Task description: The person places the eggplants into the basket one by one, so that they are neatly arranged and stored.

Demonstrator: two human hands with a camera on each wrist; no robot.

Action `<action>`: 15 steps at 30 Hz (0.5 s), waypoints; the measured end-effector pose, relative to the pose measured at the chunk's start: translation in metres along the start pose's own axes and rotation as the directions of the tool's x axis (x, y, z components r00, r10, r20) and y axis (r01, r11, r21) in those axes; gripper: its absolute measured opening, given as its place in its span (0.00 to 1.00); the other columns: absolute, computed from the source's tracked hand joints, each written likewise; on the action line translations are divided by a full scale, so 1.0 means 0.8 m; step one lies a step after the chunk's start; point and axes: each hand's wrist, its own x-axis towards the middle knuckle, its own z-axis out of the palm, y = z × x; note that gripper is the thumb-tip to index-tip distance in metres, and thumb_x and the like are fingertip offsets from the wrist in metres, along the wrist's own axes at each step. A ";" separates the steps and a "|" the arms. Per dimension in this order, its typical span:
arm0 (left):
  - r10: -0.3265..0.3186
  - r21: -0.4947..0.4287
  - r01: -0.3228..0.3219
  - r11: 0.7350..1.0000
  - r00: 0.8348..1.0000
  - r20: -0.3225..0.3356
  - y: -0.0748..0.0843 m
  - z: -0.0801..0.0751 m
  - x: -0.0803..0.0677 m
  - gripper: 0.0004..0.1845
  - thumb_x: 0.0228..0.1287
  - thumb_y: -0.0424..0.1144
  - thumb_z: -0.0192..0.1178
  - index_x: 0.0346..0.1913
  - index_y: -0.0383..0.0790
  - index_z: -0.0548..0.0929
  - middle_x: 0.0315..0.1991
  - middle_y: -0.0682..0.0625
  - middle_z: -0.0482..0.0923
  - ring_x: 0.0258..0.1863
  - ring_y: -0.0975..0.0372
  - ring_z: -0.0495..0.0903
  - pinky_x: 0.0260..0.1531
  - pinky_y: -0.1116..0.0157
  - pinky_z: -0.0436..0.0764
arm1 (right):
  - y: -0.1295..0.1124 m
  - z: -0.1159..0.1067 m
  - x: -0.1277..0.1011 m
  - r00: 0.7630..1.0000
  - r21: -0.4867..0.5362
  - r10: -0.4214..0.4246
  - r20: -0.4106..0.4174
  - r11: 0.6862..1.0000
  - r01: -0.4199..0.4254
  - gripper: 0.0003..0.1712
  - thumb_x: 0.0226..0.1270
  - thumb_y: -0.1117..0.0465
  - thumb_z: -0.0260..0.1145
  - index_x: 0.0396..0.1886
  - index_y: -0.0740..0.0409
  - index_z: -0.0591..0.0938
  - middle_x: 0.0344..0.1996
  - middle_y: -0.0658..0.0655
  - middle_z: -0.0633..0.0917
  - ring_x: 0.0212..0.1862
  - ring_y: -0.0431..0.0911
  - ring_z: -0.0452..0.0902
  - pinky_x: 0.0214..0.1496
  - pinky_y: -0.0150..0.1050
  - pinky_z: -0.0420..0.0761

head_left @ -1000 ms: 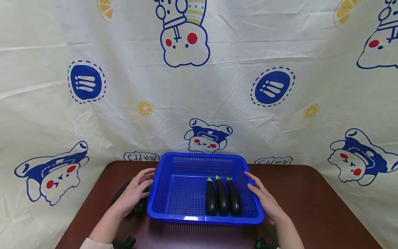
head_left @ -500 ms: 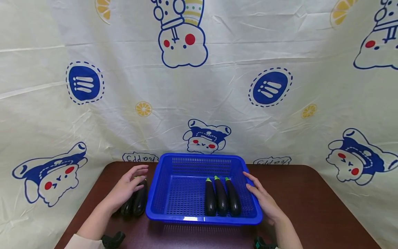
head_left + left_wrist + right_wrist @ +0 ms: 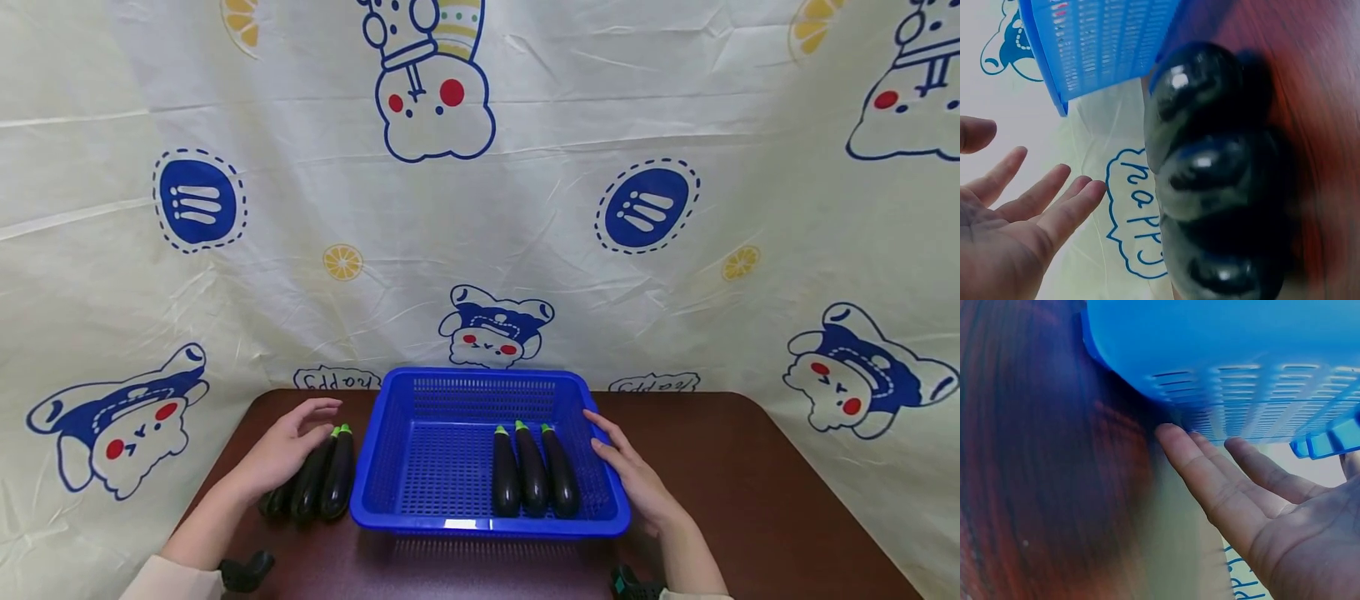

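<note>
Hands both empty, fingers straight and relaxed. Left hand (image 3: 288, 446) hovers just left of three loose eggplants (image 3: 315, 485) on the table (image 3: 750, 492), gripping none. Right hand (image 3: 633, 475) lies flat along the right wall of the blue basket (image 3: 382, 442), fingertips (image 3: 1175, 439) at the plastic.

Progress, my read: about half. Three eggplants in the basket (image 3: 534, 471) sit side by side on the half nearer the right hand; the loose three are outside it, just off its left wall.

Left wrist view confirms an open palm (image 3: 997, 231) with a clear gap to the loose eggplants, which the head view leaves ambiguous. Right wrist view shows the fingers against the basket's outer wall, not curled over the rim. Only the head view shows the basket's contents.
</note>
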 end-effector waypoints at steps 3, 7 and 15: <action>0.016 0.073 -0.016 0.997 1.000 -0.006 -0.006 -0.005 0.002 0.22 0.79 0.41 0.55 0.71 0.40 0.73 0.68 0.36 0.77 0.68 0.41 0.76 0.65 0.41 0.73 | -0.001 0.000 0.000 1.000 -0.007 -0.003 -0.003 1.000 0.003 0.32 0.84 0.42 0.48 0.82 0.30 0.53 0.81 0.63 0.56 0.65 0.62 0.76 0.54 0.59 0.84; 0.004 0.150 -0.002 0.989 1.000 -0.007 -0.014 -0.012 0.001 0.22 0.78 0.42 0.57 0.69 0.41 0.74 0.67 0.37 0.77 0.69 0.41 0.74 0.65 0.38 0.71 | -0.001 0.000 0.000 1.000 -0.012 -0.006 -0.007 1.000 0.006 0.33 0.84 0.42 0.48 0.82 0.30 0.53 0.81 0.63 0.55 0.65 0.62 0.76 0.54 0.58 0.84; 0.000 0.232 0.003 0.973 1.000 -0.015 -0.026 -0.021 -0.001 0.20 0.76 0.40 0.59 0.67 0.41 0.76 0.65 0.37 0.79 0.67 0.40 0.75 0.62 0.38 0.73 | 0.002 -0.001 0.000 1.000 -0.010 -0.004 -0.003 1.000 0.004 0.33 0.84 0.42 0.48 0.83 0.29 0.53 0.80 0.64 0.56 0.63 0.60 0.77 0.54 0.58 0.85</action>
